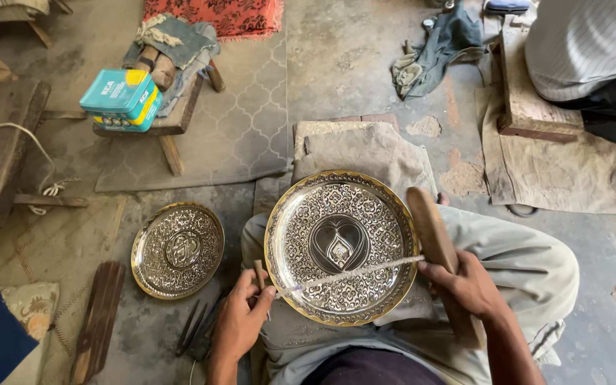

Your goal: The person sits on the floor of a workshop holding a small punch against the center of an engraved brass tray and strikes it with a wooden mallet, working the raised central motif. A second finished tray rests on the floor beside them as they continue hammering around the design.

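Workshop floor | engraved plate [340,246] on lap | between left hand [240,321], right hand [468,285]

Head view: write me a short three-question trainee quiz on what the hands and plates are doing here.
1. True or false: the large engraved plate rests on the person's lap.
2. Which hand holds the wooden mallet? A) left hand B) right hand
3. Fill in: the smaller engraved plate lies on the ____, to the person's left.

Key: 1 true; 2 B; 3 floor. The left hand grips one end of a thin rod lying across the large plate.
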